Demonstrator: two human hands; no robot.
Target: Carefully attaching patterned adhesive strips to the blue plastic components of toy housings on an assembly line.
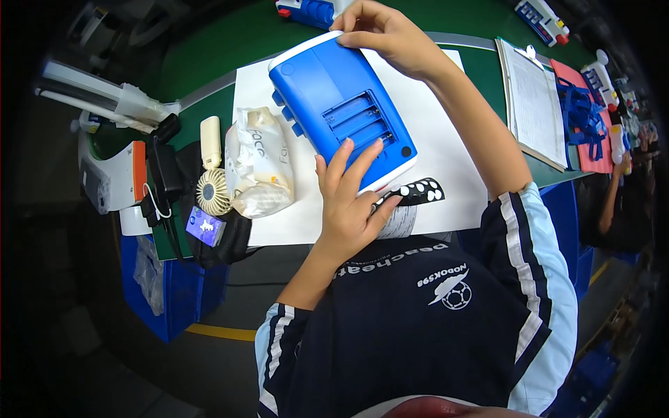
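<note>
Head camera, looking down: I hold one blue-and-white plastic toy casing [341, 108] face down over a white paper sheet [446, 167] on the green workbench [209, 56]. My left hand [348, 202] lies with fingers spread across the casing's near end, fingertips at the open battery compartment [359, 118]; my right hand [387, 31] curls over the far corner, steadying it. The compartment shows three empty slots and no cover, so by my reading the back remains unfinished, with the cover not yet fitted. A black strip with white dots [414, 191] lies just beside my left thumb. To the left sit one crumpled tissue pack [258, 164], one small handheld fan [212, 184] and one purple card [204, 227]. To the right lies one clipboard [536, 101], with a heap of blue plastic parts [582, 115] beyond it.
</note>
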